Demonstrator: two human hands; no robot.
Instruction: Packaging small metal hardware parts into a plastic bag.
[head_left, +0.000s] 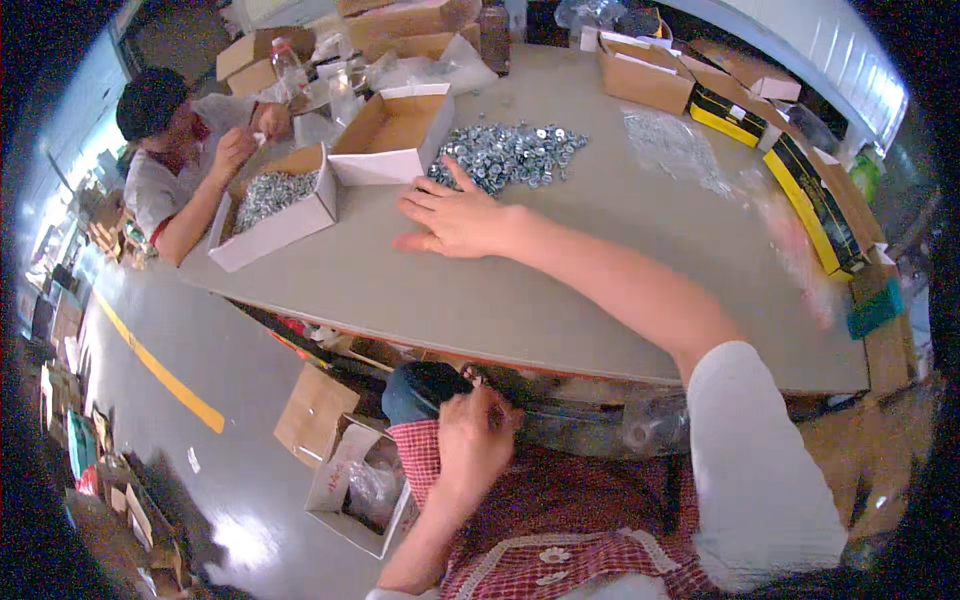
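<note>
My right hand (455,215) reaches over the table with its fingers spread, palm down and holding nothing I can see. Its fingertips are by the near edge of a heap of small silvery washer-like metal parts (515,150), beside an open white-sided cardboard box (392,165). Lower down, in front of the table edge and above my knee, my left hand (475,440) is closed. Whatever lies in its curled fingers is too small and shadowed to name.
A co-worker (175,150) sits at the left, hands raised over a white box (275,240) of small metal parts. Clear plastic bags (675,145) lie on the table (600,240). Black-and-yellow boxes (810,205) line the right edge. An open carton (335,495) stands on the floor.
</note>
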